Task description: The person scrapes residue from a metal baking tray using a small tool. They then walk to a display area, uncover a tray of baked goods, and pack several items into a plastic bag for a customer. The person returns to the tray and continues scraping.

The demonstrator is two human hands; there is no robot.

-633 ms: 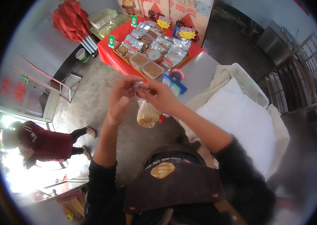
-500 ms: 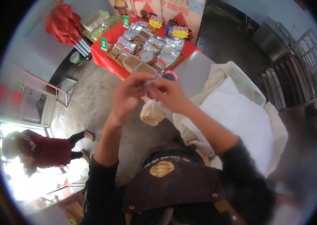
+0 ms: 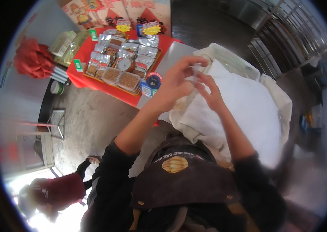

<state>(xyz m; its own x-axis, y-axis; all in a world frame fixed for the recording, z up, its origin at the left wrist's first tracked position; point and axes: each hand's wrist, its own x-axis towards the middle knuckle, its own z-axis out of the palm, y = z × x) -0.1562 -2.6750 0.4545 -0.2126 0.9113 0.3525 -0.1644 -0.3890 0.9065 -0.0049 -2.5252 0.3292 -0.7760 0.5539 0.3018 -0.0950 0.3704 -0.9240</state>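
Observation:
My left hand [image 3: 181,79] is raised in front of me, thumb and fingers closed on the twisted neck of a clear plastic bag [image 3: 196,72]. Close against it, my right hand [image 3: 211,91] pinches the same neck with its fingertips. Both hands are slightly blurred. What the bag holds is mostly hidden behind my left hand and wrist. Below the hands lies a white cloth [image 3: 237,112] over a tub, with a beige cloth [image 3: 186,127] around its edge.
On the left, a red-covered table [image 3: 79,82] bears a tray of silver pouches [image 3: 146,60] and clear boxes of brown food [image 3: 128,80]. A folded red umbrella [image 3: 35,58] leans by the wall. A person [image 3: 61,191] stands at lower left. Metal racks [image 3: 287,42] stand at far right.
Both hands have moved right with the bag, from beside the table to over the white cloth. The bag's pale yellowish contents, plain before, are now mostly hidden. The view has shifted right.

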